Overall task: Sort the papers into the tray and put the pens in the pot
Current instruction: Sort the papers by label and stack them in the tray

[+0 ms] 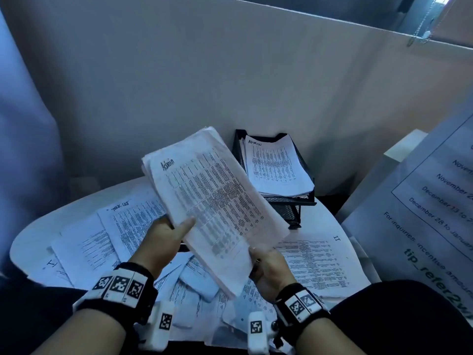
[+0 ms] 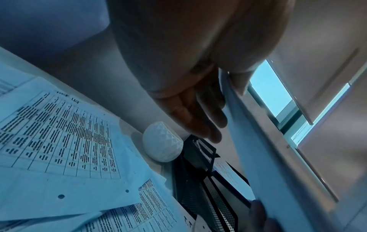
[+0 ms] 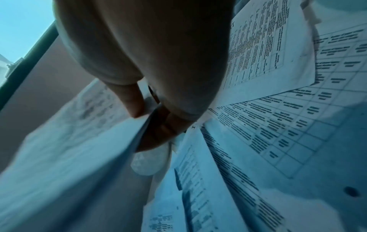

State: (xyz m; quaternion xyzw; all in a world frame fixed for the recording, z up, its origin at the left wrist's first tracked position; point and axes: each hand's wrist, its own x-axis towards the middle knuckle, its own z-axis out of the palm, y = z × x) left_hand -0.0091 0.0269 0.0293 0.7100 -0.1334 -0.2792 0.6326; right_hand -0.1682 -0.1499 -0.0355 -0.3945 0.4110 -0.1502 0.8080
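1. We see both hands holding one thick stack of papers (image 1: 215, 198) in the air above the table (image 1: 30, 242), its top sheet headed "Admin".
2. The left hand (image 1: 161, 242) grips the stack's left edge, thumb on the top sheet and fingers (image 2: 200, 116) beneath.
3. The right hand (image 1: 268, 267) pinches the stack's near corner, thumb above and curled fingers (image 3: 158, 135) below.
4. The black mesh tray (image 1: 289, 208) stands at the back of the table by the partition; its upper tier already carries papers headed "ADMIN" (image 1: 276, 167).
5. The left wrist view shows a white ribbed pot (image 2: 163, 146) just beside the tray.
6. Loose printed sheets (image 1: 128, 226) lie spread over the table under the hands, overlapping one another.
7. We spot no pens clearly in any view.
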